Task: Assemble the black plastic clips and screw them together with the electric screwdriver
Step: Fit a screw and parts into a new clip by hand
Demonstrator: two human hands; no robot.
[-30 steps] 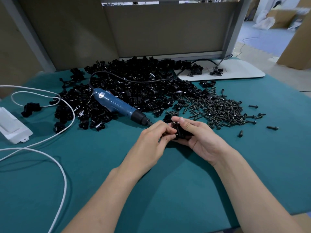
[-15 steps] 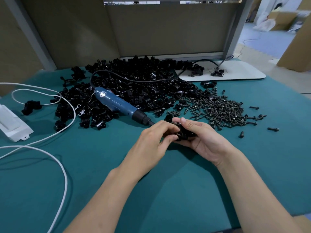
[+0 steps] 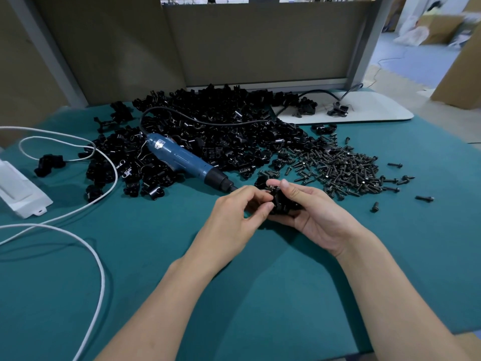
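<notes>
The bench before me is covered in a teal cloth (image 3: 234, 295). A white cord (image 3: 103, 280) loops across its left side, passing near a white plastic box (image 3: 20, 194) at the left edge. A white board (image 3: 364, 110) lies at my far right, below a grey partition (image 3: 260, 43). Blurred cardboard boxes (image 3: 460, 61) stand beyond.

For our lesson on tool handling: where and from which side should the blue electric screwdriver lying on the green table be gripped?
Grip the blue electric screwdriver by its smooth cylindrical barrel, coming from above on the near side. It lies down, black nose nearest, rear end and black cord resting on the pile of black plastic clips.
</notes>
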